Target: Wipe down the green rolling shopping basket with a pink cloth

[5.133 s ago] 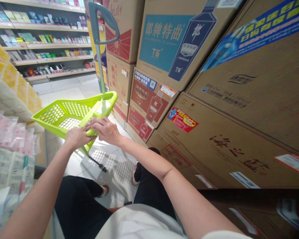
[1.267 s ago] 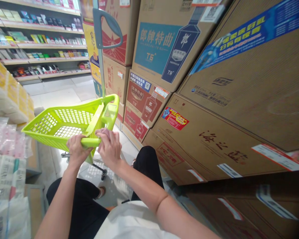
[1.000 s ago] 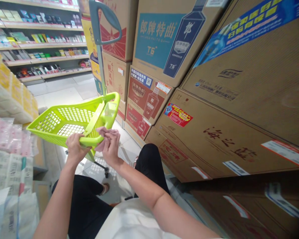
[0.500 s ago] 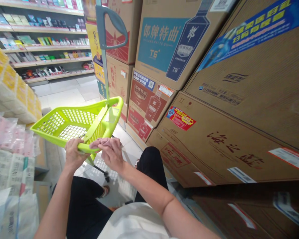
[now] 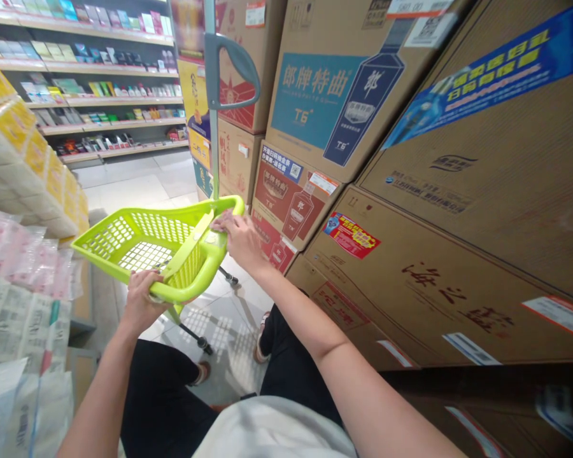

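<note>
A lime-green shopping basket cart (image 5: pixel 191 294) with perforated walls stands in front of me, tilted in view; its basket shows nothing inside. My left hand (image 5: pixel 144 303) is closed around the near left part of its rim. My right hand (image 5: pixel 242 240) presses a pinkish cloth (image 5: pixel 225 221) against the inner side of the far right rim, beside a flat pale panel. Only part of the cloth shows, since my fingers cover the rest. From the basket's far corner rises a grey pole with a grey loop handle (image 5: pixel 236 73).
Stacked cardboard cartons (image 5: pixel 439 254) form a wall along the right. Yellow-and-white paper packs (image 5: pixel 52 165) and pink plastic packs (image 5: pixel 23 254) are piled at left. Shelves of small goods (image 5: pixel 114 95) stand at the back. Wheeled black legs (image 5: pixel 203 345) reach the tiled floor under the basket.
My right hand has slid the cloth from the near rim to the far right side of the basket. My left hand keeps its hold. The view has shifted slightly.
</note>
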The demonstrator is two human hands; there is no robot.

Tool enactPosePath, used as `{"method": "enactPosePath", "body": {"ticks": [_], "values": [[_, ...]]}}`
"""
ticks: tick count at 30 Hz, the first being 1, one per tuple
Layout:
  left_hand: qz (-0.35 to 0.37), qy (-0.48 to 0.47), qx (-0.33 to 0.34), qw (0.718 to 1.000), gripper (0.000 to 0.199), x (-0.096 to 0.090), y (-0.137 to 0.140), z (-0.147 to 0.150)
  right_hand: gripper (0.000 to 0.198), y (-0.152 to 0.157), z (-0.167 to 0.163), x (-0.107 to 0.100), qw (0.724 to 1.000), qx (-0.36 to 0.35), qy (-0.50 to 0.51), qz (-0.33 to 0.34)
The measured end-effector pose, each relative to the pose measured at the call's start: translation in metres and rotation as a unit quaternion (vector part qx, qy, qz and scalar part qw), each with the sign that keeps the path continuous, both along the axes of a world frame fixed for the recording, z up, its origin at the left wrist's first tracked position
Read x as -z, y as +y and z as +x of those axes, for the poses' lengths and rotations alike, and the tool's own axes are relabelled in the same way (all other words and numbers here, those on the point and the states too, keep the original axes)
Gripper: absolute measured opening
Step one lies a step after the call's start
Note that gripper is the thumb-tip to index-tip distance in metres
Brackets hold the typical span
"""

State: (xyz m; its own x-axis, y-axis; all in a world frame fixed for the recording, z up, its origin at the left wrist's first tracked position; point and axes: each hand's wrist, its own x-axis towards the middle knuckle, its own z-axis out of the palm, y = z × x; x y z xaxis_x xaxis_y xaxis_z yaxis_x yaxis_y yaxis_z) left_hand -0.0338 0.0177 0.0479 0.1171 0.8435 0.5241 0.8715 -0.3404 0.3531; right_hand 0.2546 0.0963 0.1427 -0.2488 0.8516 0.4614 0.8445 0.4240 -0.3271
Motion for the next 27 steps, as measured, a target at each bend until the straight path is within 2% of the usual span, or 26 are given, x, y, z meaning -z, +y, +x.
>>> {"method": "enactPosePath", "body": {"ticks": [3, 6, 10, 14, 16, 21, 27], "values": [[-0.006, 0.001, 0.02, 1.0, 0.042, -0.004, 0.001, -0.009, 0.031, -0.016, -0.012, -0.006, 0.993, -0.1, -0.061, 0.02], [-0.027, 0.009, 0.049, 0.998, 0.055, -0.01, 0.001, -0.015, 0.031, -0.01, -0.013, -0.013, 0.982, -0.166, -0.093, 0.008], [-0.048, 0.032, 0.056, 0.997, 0.066, -0.018, -0.005, -0.002, 0.025, 0.023, -0.002, -0.018, 0.991, -0.106, -0.067, -0.038], [-0.049, 0.028, -0.018, 0.998, 0.064, -0.02, -0.012, 0.033, 0.025, 0.035, 0.001, -0.018, 0.997, -0.037, -0.05, -0.054], [-0.046, 0.03, -0.039, 0.998, 0.064, -0.02, -0.013, 0.052, 0.023, 0.032, -0.001, -0.017, 0.997, -0.044, -0.039, -0.04], [-0.006, 0.036, -0.065, 0.997, 0.064, -0.018, -0.01, 0.091, 0.031, 0.018, -0.011, -0.023, 0.994, -0.101, 0.03, 0.008], [0.027, 0.026, -0.078, 0.996, 0.06, -0.009, -0.002, 0.119, 0.039, 0.016, -0.031, -0.04, 0.992, -0.015, 0.118, 0.052]]}}
